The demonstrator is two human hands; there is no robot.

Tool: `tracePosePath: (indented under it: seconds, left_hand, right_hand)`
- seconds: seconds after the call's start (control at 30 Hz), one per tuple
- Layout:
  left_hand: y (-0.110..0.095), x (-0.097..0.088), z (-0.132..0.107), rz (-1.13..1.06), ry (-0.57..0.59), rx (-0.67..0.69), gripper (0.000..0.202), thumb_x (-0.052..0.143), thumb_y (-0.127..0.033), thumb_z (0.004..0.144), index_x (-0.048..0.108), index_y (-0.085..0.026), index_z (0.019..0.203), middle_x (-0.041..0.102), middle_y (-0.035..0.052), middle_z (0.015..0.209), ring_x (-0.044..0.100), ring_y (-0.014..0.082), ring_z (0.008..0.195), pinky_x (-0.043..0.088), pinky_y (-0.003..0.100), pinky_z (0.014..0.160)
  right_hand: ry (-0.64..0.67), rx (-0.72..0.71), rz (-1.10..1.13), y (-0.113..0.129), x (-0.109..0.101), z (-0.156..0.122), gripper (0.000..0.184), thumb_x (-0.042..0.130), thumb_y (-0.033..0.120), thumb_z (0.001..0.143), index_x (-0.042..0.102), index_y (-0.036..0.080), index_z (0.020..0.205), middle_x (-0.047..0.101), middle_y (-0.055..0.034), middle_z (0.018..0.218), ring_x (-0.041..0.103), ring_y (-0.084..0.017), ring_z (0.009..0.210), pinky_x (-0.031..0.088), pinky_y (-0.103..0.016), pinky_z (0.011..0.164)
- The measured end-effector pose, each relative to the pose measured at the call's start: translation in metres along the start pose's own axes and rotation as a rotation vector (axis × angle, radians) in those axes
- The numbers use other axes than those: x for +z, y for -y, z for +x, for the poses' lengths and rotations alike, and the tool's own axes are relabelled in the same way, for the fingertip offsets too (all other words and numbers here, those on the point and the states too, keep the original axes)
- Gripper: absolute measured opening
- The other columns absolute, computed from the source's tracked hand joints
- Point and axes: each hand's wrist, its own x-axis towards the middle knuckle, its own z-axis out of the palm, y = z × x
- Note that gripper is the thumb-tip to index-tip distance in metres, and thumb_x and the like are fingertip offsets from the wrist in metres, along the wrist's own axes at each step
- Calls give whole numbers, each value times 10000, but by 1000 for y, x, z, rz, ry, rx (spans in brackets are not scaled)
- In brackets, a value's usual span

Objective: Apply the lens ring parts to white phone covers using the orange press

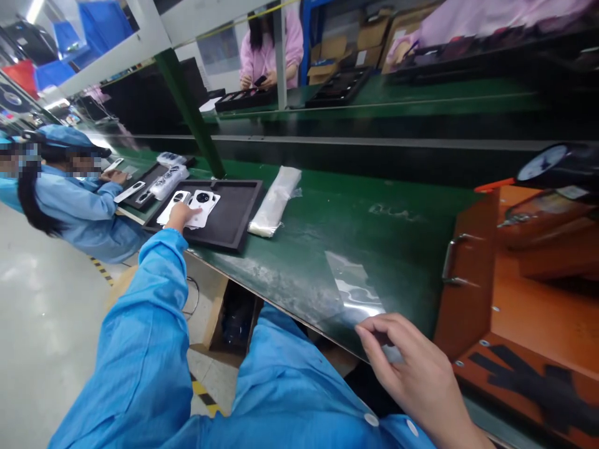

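Observation:
My left hand [180, 215] reaches into a black tray [229, 231], its thumb lying on a white phone back cover [206, 202] with a round black camera ring. A second white cover [176, 199] lies just left of it, partly behind my fingers. Near the table's front edge, my right hand [412, 362] has thumb and forefinger pinched together at a strip of clear plastic film [353, 280]. Part of that film is hidden by the hand. Between the tray and the film lies a white bundle in plastic wrap [276, 202].
An orange machine [472, 262] with a handle and a gauge [543, 162] stands at the right. On the left, a co-worker in blue [79, 193] sits beside another tray with wrapped parts [168, 181]. A green post [191, 112] rises behind my tray. People in pink work across the bench.

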Motion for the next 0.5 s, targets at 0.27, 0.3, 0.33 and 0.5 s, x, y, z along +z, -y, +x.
tracePosePath:
  seconds: [0.27,0.3,0.33,0.5]
  left_hand:
    - [-25,10,-67,-453,-217,210,241,652,-444,1049,627,-245,1182,663,-48,824,580,132,750,530,297,720]
    - [-34,24,-93,-515,-179,281,295,669,-464,1027,599,-290,1255,659,-64,808,566,128,706,508,280,661]
    - [-43,42,-124,-579,-134,362,352,689,-464,1001,585,-315,1304,661,-64,804,567,128,678,492,275,624]
    - [-77,120,-282,-791,218,708,224,534,-361,1014,724,-242,1034,760,42,931,667,170,728,521,310,640]
  right_hand:
    - [-105,372,-12,3,-15,0,157,618,321,1028,626,263,882,675,2,733,636,-162,597,493,-296,585]
    - [-114,478,52,3,-15,4,182,610,355,1032,626,261,877,654,12,689,612,-157,564,472,-294,564]
    - [-110,569,132,2,-13,9,209,604,389,1031,625,257,870,628,23,641,590,-153,534,453,-289,545]
    - [77,724,390,-19,6,39,261,613,444,954,617,224,814,622,27,630,543,-121,482,422,-278,538]
